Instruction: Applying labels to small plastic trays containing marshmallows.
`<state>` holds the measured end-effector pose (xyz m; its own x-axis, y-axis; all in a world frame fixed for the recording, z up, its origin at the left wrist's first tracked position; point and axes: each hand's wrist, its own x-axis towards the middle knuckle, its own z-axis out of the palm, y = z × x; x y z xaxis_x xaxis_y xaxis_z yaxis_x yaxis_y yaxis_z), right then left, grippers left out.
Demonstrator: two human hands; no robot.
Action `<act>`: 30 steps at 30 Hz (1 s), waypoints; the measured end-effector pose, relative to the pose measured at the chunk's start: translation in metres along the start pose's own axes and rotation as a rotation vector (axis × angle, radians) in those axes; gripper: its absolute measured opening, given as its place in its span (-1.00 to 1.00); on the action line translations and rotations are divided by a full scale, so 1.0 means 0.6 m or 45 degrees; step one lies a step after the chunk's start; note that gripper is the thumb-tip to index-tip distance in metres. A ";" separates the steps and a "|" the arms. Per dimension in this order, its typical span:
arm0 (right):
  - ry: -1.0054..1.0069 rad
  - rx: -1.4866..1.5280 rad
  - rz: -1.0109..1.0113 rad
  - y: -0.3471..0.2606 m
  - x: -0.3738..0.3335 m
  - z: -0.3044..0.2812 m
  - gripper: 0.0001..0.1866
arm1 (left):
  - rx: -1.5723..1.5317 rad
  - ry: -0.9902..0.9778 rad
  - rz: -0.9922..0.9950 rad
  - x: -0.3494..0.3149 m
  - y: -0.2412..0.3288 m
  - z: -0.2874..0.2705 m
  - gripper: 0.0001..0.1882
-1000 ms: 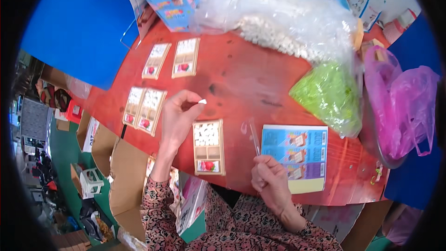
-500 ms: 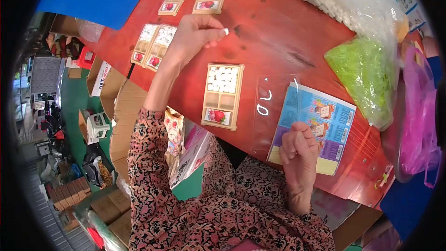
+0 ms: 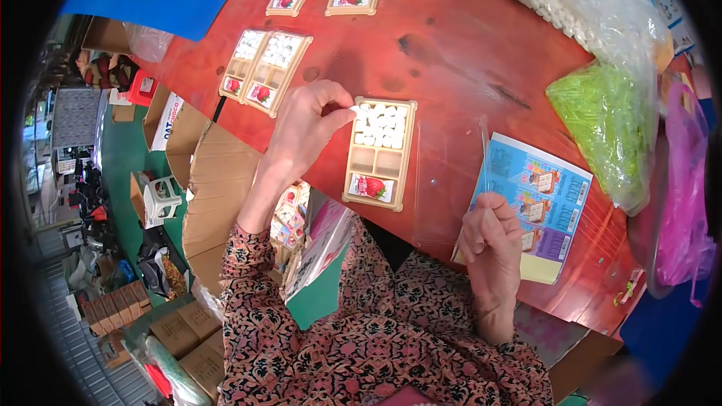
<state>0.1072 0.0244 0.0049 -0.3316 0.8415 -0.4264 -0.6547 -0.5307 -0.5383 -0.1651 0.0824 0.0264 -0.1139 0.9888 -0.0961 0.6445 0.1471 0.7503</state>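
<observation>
A small beige compartment tray (image 3: 410,152) lies near the table's front edge. Its large section holds white marshmallow-like pieces (image 3: 382,125), two small sections are bare, and a strawberry-printed packet (image 3: 370,187) fills the end. My left hand (image 3: 304,129) pinches a small white piece at the tray's far left corner, partly hidden by the fingertips. To the right, my right hand (image 3: 492,252) is closed around the lower end of a thin clear strip (image 3: 484,152), whose exact kind I cannot make out. Under that hand lies a blue, purple and yellow printed sheet (image 3: 568,214).
Several similar trays (image 3: 282,71) stand farther left on the red table (image 3: 451,60). A large clear bag of white pieces (image 3: 556,0) lies far right, beside a bag of green strips (image 3: 602,124) and a pink plastic bag (image 3: 683,203). An open cardboard box (image 3: 218,195) adjoins the table's left edge.
My left hand has come down from above the table to the near tray's far left corner, still pinching the white piece. My right hand keeps its grip. The whole view has shifted slightly.
</observation>
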 end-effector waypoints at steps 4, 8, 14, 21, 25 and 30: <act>-0.002 0.005 -0.004 0.005 -0.001 0.000 -0.79 | 0.162 0.091 0.279 0.009 0.001 0.017 -0.93; 0.004 0.018 -0.011 0.008 -0.003 -0.002 -0.79 | 0.462 0.144 0.436 0.013 0.007 0.030 -0.91; 0.018 0.010 0.002 0.009 -0.003 -0.006 -0.78 | 0.546 0.142 0.357 0.009 0.019 0.038 -0.91; 0.026 0.017 0.013 0.012 0.001 -0.009 -0.76 | 0.595 0.062 0.323 0.003 0.019 0.030 -0.91; 0.055 -0.006 0.014 0.013 0.001 -0.010 -0.76 | 0.345 0.092 0.291 0.005 0.012 0.032 -0.94; 0.046 -0.001 0.007 0.016 0.004 -0.011 -0.77 | 0.244 0.090 0.273 0.009 0.006 0.036 -0.93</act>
<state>0.1048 0.0206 -0.0060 -0.3107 0.8345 -0.4551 -0.6522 -0.5355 -0.5366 -0.1470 0.0888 0.0144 -0.0075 0.9948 0.1021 0.7898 -0.0567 0.6108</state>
